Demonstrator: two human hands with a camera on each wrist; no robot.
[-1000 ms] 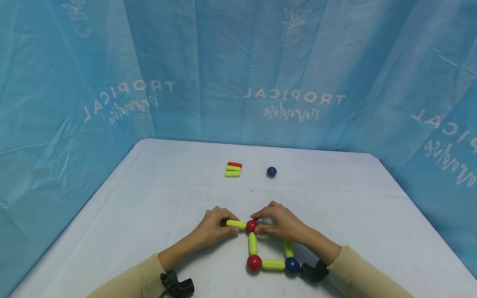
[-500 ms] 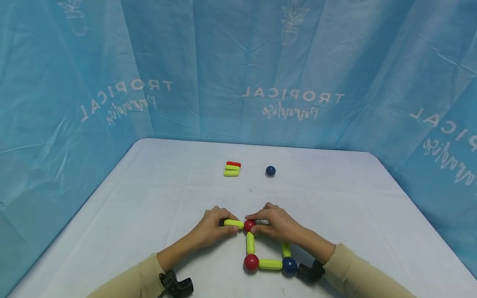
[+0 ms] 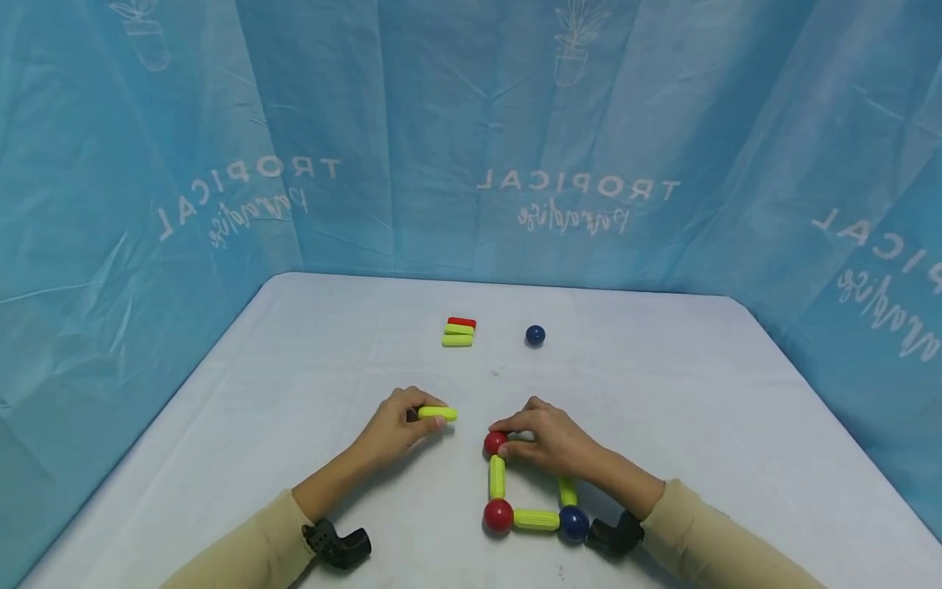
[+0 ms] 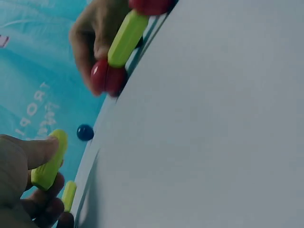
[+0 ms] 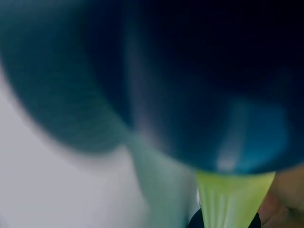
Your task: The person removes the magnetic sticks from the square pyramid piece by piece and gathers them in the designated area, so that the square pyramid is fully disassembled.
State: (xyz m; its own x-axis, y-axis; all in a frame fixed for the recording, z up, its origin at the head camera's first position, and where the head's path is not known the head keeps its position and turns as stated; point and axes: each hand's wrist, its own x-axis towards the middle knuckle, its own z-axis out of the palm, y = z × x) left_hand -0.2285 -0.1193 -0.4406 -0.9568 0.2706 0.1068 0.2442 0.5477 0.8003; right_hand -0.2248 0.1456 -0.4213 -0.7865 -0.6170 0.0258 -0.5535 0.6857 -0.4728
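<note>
My left hand [image 3: 393,424] pinches a yellow-green toy rod [image 3: 439,414] between thumb and fingers, apart from the ball-and-rod frame. With thumb and index finger, my right hand [image 3: 553,438] holds the frame's far-left red ball [image 3: 495,443]. A yellow-green rod [image 3: 497,478] joins it to the near red ball [image 3: 498,515]. From there another rod [image 3: 536,520] leads to a dark blue ball [image 3: 573,523], where a further rod [image 3: 567,491] rises. The right hand hides the frame's far-right corner. Up close in the right wrist view, a dark blue ball [image 5: 228,128] meets a rod [image 5: 232,202].
Farther back on the white table [image 3: 353,352] lie two yellow-green rods [image 3: 457,340] and a red rod [image 3: 462,322], side by side. Right of them is a loose dark blue ball [image 3: 535,335]. A blue curtain [image 3: 441,147] hangs behind and around the table.
The rod in my left hand has come away from the far-left red ball, moving left and farther back. My right hand keeps its hold on that ball.
</note>
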